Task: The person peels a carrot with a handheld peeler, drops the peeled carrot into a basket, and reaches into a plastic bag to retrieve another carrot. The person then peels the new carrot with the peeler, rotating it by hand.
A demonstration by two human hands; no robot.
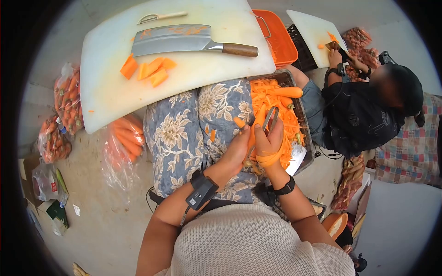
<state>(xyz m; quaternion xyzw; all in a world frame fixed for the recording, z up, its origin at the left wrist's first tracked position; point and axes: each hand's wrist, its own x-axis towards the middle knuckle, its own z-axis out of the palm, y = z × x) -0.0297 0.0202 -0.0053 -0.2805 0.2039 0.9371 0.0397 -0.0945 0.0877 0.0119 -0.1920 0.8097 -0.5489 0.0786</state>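
My left hand (237, 149) is closed round a carrot (259, 120), over the edge of my patterned lap. My right hand (269, 140) grips a peeler (270, 116) against that carrot, and orange peel is wrapped round its wrist side. Just right of my hands, a dark crate (309, 156) holds a heap of peelings (287, 129) and whole carrots (285, 92). On the white cutting board (108, 92) ahead lie a cleaver (175, 40) with a wooden handle, a second peeler (161, 17) and several carrot chunks (159, 69).
Bags of carrots (69, 101) stand at the left, another bag (126, 142) beside my knees. An orange basin (276, 39) is beyond the crate. At the right a co-worker (363, 110) in black holds a blade at another cutting board (313, 34).
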